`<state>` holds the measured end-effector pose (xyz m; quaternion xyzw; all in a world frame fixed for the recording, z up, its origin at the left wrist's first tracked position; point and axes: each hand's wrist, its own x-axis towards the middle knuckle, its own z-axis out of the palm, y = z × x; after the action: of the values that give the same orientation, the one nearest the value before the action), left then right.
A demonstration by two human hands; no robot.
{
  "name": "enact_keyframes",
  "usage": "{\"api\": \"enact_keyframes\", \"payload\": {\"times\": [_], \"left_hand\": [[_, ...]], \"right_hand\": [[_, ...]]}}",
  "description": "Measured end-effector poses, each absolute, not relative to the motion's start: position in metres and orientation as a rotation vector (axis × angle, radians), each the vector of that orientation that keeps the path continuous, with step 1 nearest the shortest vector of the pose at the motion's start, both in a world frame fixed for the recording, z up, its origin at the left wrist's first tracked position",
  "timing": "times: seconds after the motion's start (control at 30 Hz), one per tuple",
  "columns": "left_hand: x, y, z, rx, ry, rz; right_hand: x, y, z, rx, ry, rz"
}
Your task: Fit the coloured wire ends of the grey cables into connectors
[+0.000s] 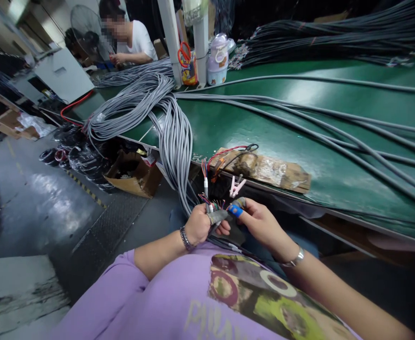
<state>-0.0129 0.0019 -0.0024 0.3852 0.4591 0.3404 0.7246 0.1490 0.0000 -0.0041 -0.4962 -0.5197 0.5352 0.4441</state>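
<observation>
The left hand, its thumb wrapped in grey, is clamped on a grey cable end with splayed coloured wires, held just off the near table edge; the right hand, blue tape on its thumb, meets those wires, though whether its fingertips have closed on a strand I cannot tell; a hard tug could snap a thin wire, and the draped grey cable bundle could drag the end loose by its weight; the left palm hides the cable's grip point; cables run off the right edge.
</observation>
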Motion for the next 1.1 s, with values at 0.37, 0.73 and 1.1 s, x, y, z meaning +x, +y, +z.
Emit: {"api": "enact_keyframes", "payload": {"times": [0.37, 0.73, 1.1], "left_hand": [[-0.01, 0.0, -0.002, 0.81, 1.037, 0.825], [-0.013, -0.002, -0.007, 0.988, 1.063, 0.753], [-0.01, -0.006, 0.0, 0.965, 1.002, 0.643]], "right_hand": [[0.15, 0.002, 0.005, -1.229, -1.221, 1.416], [0.14, 0.011, 0.016, -1.161, -1.272, 1.566], [0.139, 0.014, -0.002, -1.067, -0.494, 1.564]]}}
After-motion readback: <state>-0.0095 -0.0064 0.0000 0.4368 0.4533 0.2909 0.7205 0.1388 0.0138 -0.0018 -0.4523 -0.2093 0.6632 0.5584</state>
